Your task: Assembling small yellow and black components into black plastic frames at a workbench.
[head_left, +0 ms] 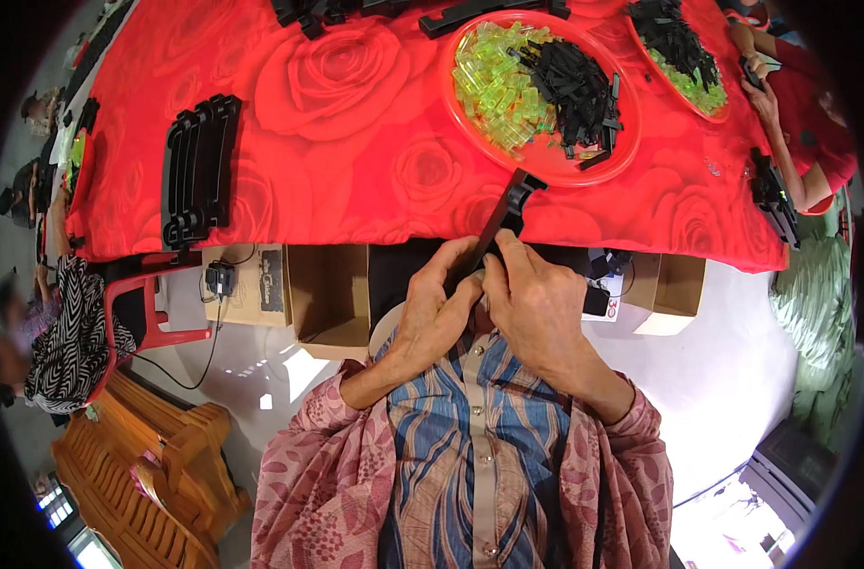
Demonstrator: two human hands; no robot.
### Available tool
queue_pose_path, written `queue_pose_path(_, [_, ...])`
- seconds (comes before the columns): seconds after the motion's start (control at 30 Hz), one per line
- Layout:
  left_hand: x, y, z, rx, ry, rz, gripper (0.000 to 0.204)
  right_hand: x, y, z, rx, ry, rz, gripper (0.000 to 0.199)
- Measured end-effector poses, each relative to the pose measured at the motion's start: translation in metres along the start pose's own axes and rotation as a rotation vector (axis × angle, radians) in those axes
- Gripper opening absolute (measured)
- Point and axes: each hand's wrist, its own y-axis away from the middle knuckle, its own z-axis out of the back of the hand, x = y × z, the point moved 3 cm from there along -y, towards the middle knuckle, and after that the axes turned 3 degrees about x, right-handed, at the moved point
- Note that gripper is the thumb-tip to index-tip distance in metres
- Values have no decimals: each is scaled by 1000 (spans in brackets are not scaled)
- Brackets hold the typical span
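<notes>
Close to my body, at the near edge of the table, my left hand [436, 302] and my right hand [538, 299] are closed together around a long black plastic part [508, 204]. It tilts up and away, and a curved, hooked end rises past my fingers. Its lower end is hidden between my hands. Just beyond that end, a round red tray [631, 142] holds clear yellow-green plastic pieces [496, 83] on its left and thin black strips [569, 87] on its right. A stack of similar long black parts [201, 171] rests on the cloth to the left.
A red rose-patterned cloth [342, 85] covers the table. More black parts [494, 11] lie along the far edge. At right, another filled tray [679, 62] stands near a co-worker's arm [783, 142]. Below are cardboard boxes [328, 294], a red chair [171, 337] and a wooden bench [147, 465].
</notes>
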Motion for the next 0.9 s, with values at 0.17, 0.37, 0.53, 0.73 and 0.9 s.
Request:
queue_pose_path(0.17, [-1, -4, 1, 158, 172, 147, 41, -7, -3, -7, 79, -153, -138, 16])
queue_pose_path(0.37, [14, -1, 2, 166, 166, 69, 44, -21, -1, -10, 145, -330, -296, 14])
queue_pose_path(0.53, [16, -1, -2, 155, 191, 114, 45, -26, -2, -12, 163, -440, -364, 11])
queue_pose_path(0.73, [18, -6, 4, 188, 239, 106, 43, -26, -4, -10, 190, -476, -390, 13])
queue_pose_path(0.9, [19, -6, 4, 228, 564, 219, 37, -20, -4, -3, 225, -432, -293, 17])
